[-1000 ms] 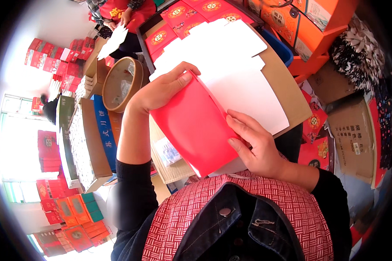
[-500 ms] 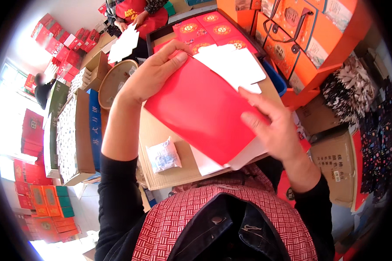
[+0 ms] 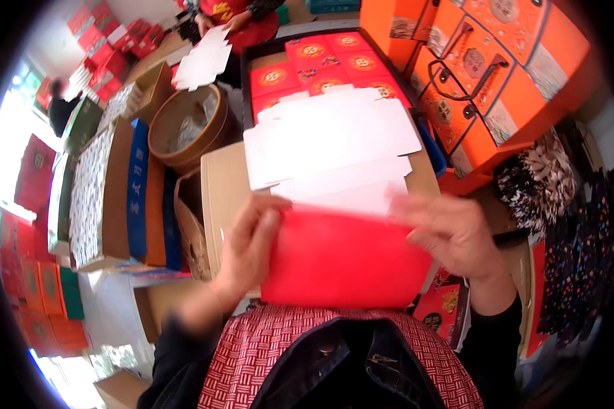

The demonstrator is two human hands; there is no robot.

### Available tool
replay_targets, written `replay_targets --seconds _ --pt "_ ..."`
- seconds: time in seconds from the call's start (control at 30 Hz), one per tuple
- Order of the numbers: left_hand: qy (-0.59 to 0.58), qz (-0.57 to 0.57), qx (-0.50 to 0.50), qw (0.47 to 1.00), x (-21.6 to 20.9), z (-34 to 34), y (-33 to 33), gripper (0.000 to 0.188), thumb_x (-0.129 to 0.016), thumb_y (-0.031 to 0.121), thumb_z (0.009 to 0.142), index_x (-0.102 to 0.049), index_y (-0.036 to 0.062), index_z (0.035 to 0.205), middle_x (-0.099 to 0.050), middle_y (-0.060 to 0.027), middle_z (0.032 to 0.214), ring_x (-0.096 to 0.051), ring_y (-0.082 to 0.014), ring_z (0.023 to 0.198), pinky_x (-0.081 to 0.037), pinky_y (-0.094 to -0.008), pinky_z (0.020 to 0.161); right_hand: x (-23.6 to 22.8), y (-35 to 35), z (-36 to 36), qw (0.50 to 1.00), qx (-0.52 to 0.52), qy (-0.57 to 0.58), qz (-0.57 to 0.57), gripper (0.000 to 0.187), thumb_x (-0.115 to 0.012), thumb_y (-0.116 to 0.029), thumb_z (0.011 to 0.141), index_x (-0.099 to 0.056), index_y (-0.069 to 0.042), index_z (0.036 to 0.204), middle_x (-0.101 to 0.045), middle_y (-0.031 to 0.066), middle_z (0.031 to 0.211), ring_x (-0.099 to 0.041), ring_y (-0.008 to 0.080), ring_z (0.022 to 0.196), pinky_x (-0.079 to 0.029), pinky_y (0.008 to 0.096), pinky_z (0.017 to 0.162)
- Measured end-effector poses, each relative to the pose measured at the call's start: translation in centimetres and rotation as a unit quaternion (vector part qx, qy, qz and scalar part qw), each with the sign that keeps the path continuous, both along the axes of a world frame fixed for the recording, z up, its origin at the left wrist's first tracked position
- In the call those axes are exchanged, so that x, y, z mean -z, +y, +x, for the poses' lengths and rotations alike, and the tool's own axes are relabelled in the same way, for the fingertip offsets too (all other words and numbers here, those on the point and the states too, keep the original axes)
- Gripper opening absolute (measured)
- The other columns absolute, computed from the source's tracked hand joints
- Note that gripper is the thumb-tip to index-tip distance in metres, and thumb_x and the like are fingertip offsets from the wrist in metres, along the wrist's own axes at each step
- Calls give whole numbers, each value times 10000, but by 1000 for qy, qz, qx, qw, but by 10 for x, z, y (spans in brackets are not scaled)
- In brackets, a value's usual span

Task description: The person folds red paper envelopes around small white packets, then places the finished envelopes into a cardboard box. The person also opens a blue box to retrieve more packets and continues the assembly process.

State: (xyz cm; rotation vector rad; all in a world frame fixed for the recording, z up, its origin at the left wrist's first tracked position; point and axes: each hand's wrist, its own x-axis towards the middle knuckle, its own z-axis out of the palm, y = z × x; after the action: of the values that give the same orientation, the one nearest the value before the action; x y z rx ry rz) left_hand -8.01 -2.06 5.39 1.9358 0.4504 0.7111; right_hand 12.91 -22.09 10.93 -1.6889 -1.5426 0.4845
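A red glossy card sheet (image 3: 344,259) lies tilted in front of my apron. My left hand (image 3: 249,242) pinches it at the upper left corner, thumb against fingers. Near its upper right corner, my right hand (image 3: 454,235) overlaps the sheet. Motion blurs those fingertips, so their grip is unclear. Just beyond the red sheet spreads a white carton blank (image 3: 334,140) with flaps and tabs. Whether the red sheet and the white blank are joined is hard to see. Both rest over a brown cardboard surface (image 3: 222,177).
Behind the blank stands a dark-rimmed tray (image 3: 247,109) of red boxes (image 3: 310,51). Orange gift boxes (image 3: 474,61) rise at the right. To the left are a round basket (image 3: 158,136) and a carton of white packets (image 3: 92,198). Another person's hands (image 3: 239,22) hold white blanks (image 3: 205,60).
The red sheet has come down toward my body and turned more level. More of the white blank shows beyond it. A small white packet on the cardboard is now out of sight.
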Motion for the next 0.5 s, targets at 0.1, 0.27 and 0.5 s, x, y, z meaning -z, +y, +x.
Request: replay_targets --seconds 0.1,0.27,0.5 --pt "-63 -128 -101 985 3 -8 39 235 -415 208 1001 -583 45 1010 -575 -10 897 -514 -65 796 -429 -213 729 -9 24 28 952 83 43 290 308 -526 -158 941 -580 65 1147 -560 198 1241 -501 268 1217 -398 367 999" --pt "-239 -374 -204 872 20 -58 102 250 -403 274 1000 -531 68 1060 -603 -81 996 -624 -179 910 -533 -313 795 -1 85 93 973 206 30 102 215 -601 -153 890 -658 35 977 -681 76 868 -619 95 795 -484 241 722" --pt "-328 -507 -183 776 75 -122 126 402 -414 344 984 -478 30 1225 -574 -166 1198 -615 -274 1033 -523 -406 873 43 170 -23 961 -269 -60 30 119 -629 -84 802 -635 4 882 -626 147 828 -608 332 769 -501 358 708"
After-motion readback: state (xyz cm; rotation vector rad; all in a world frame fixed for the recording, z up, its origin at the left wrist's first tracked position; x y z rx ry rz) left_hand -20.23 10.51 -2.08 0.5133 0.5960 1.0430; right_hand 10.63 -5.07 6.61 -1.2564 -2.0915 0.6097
